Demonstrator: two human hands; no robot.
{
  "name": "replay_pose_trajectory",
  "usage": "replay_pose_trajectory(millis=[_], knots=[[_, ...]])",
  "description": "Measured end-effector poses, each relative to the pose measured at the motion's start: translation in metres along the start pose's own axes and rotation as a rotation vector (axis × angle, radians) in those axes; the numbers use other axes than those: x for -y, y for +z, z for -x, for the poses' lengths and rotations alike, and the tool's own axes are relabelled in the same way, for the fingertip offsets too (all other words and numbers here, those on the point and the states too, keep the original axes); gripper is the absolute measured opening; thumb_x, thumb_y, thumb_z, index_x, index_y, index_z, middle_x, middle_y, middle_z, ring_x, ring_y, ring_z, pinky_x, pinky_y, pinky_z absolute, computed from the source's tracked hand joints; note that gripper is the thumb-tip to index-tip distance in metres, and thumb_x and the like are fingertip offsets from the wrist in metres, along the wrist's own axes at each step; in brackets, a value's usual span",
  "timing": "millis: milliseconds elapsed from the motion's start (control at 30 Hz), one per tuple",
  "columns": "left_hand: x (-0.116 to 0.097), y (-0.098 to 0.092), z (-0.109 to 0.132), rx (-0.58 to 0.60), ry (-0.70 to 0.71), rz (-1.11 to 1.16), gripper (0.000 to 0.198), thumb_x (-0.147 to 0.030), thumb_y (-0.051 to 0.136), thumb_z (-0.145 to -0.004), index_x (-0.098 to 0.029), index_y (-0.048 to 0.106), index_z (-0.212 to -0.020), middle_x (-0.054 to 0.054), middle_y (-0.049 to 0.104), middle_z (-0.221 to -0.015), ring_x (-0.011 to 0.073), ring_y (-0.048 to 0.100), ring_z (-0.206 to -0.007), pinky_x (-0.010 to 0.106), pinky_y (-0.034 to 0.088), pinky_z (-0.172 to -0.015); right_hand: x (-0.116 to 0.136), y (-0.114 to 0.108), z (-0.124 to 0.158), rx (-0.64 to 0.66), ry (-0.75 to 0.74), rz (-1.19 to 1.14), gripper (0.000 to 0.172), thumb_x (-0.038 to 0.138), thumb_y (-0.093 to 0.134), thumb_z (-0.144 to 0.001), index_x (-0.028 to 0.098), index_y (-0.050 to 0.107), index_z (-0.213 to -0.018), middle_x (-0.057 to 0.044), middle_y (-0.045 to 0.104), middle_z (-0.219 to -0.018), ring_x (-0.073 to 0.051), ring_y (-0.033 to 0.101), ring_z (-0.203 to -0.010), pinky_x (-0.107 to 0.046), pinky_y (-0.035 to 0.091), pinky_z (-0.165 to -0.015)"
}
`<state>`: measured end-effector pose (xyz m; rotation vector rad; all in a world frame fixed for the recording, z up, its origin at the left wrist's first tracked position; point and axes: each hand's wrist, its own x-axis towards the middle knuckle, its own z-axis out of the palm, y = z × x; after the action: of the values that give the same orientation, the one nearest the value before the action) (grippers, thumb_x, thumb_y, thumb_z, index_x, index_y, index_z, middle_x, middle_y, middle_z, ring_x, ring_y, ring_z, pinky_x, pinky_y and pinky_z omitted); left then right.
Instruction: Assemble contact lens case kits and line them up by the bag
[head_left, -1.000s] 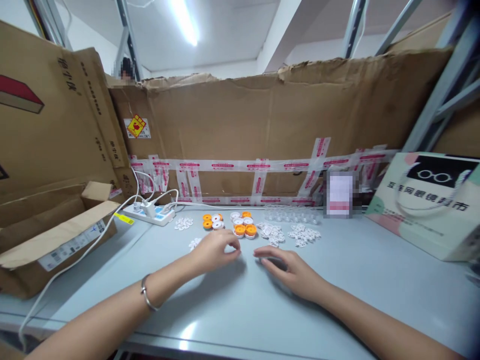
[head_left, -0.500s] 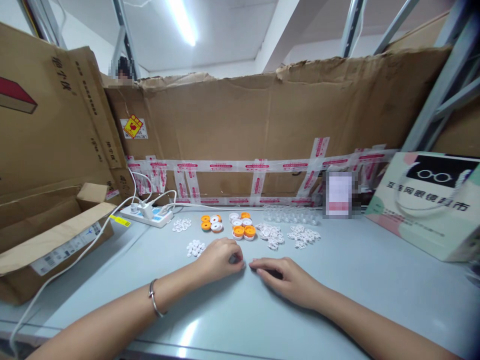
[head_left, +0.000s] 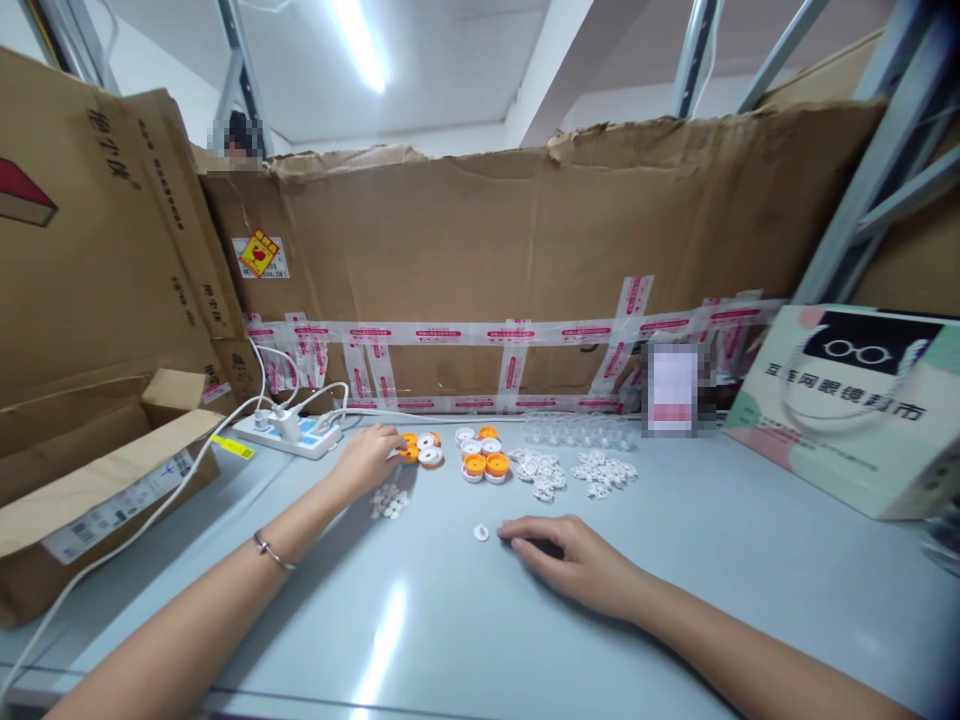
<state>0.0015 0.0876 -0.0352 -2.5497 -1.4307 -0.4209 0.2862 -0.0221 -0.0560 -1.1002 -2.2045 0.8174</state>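
Okay, left hand (head_left: 370, 458) was at the left cluster of orange and white round pieces (head_left: 430, 457), fingertips beside the orange ones; couldn't tell if fingers were together or gripping. Right hand (head_left: 576, 560) was low over the table (head_left: 480, 630), thumb and index apart. Loose white disc (head_left: 481, 533) lay just beside that index fingertip.

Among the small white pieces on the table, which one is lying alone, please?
The white disc just left of the right hand. It lies by itself, while the other small white pieces in view are clustered farther back.
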Motion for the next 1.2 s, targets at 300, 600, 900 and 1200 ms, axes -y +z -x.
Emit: replay_pose_trajectory(millis=[300, 600, 900, 1200], knots=[[-0.005, 0.005, 0.001, 0.024, 0.028, -0.076, 0.016, -0.014, 0.051, -0.079, -0.018, 0.066, -0.073, 0.007, 0.063, -0.08, 0.0227, 0.056, -0.081, 0.03, 0.034, -0.069, 0.0, 0.001, 0.001, -0.002, 0.003, -0.002, 0.03, 0.031, 0.042, -0.086, 0.023, 0.064, -0.104, -0.004, 0.067, -0.105, -0.019, 0.063, -0.089, -0.031, 0.048, -0.079], [0.0, -0.02, 0.006, -0.068, 0.063, -0.108, 0.016, -0.019, 0.048, -0.082, -0.019, 0.064, -0.079, 0.006, 0.065, -0.083, 0.0219, 0.055, -0.085, 0.031, 0.035, -0.073, -0.001, 0.002, 0.001, -0.005, 0.001, 0.0, 0.029, 0.03, 0.042, -0.085, 0.023, 0.064, -0.103, -0.003, 0.068, -0.103, -0.018, 0.063, -0.089, -0.03, 0.048, -0.081], [-0.053, -0.026, 0.021, -0.303, 0.606, 0.006, 0.017, -0.019, 0.043, -0.089, -0.018, 0.06, -0.084, 0.003, 0.067, -0.081, 0.0145, 0.057, -0.079, 0.028, 0.034, -0.069, -0.006, 0.006, -0.005, -0.085, 0.003, 0.0, 0.028, 0.031, 0.043, -0.085, 0.021, 0.065, -0.099, -0.004, 0.069, -0.1, -0.02, 0.063, -0.09, -0.031, 0.049, -0.081], [-0.073, -0.002, 0.021, -0.239, 0.839, -0.015, 0.018, -0.014, 0.04, -0.09, -0.016, 0.056, -0.084, 0.002, 0.066, -0.082, 0.0133, 0.055, -0.073, 0.03, 0.034, -0.07, -0.006, 0.006, -0.009, -0.112, -0.018, 0.03, 0.028, 0.027, 0.043, -0.086, 0.021, 0.063, -0.104, -0.005, 0.069, -0.101, -0.018, 0.063, -0.089, -0.031, 0.049, -0.081]])
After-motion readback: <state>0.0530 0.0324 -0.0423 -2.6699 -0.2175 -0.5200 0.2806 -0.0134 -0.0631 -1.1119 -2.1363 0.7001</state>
